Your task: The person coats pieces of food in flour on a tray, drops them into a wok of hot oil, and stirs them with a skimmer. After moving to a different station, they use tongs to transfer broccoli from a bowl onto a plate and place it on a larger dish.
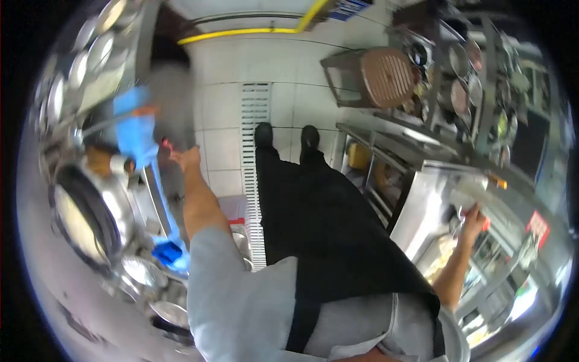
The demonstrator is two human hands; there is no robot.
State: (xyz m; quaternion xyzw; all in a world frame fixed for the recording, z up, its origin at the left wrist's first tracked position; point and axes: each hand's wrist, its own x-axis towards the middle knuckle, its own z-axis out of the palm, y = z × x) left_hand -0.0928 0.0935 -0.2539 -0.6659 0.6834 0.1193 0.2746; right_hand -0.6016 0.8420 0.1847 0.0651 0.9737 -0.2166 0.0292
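Observation:
My left hand (pixel 187 158) is stretched forward on the left side, its fingers closed at a small red object (pixel 167 145) smeared by motion. Close by, on the counter's edge, hang a blue plastic bag or sheet (pixel 134 123) and a steel bar. Out to the right, my right hand (pixel 473 222) is closed, with a bit of orange-red (pixel 485 224) showing at its fingers; what it grips I cannot tell. Beside that hand are a shiny steel panel (pixel 416 208) and a pale translucent sheet (pixel 470 192).
A large round pot (pixel 123 205) stands on the left counter, with several metal bowls further along. A brown plastic stool (pixel 386 77) is on the tiled floor ahead, near a drain grate (pixel 256 114). Steel shelving with containers (pixel 464 66) lines the right. A blurred grey shape (pixel 172 102) is at the left.

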